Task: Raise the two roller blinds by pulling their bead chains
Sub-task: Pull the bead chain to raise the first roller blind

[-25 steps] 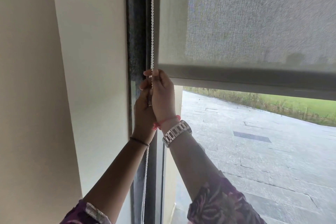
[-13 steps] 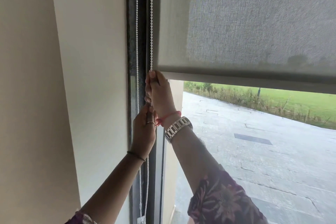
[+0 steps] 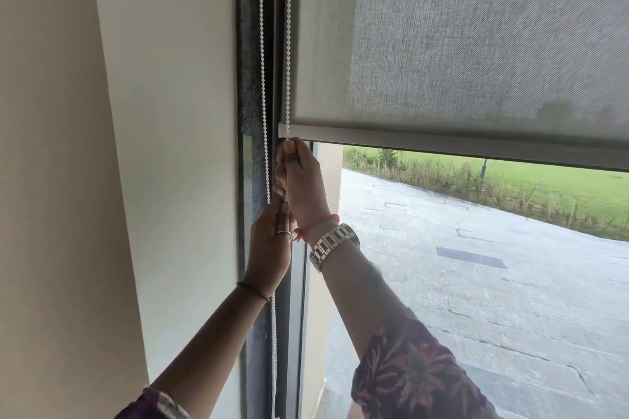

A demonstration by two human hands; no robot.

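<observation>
Paved yard outside; right hand (image 3: 299,180) pinches vertical white bead chain (image 3: 288,44) overhead; left hand (image 3: 270,245) below, apparently clasping it too.

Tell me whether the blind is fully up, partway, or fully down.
Partway. The blind covers the upper window; its bottom bar hangs just above the right hand, with pavement and grass visible through bare glass below.

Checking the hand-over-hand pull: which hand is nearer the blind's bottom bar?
Right. The right hand grips the bead chain just under the bottom bar; the left hand holds on lower, below the right.
</observation>
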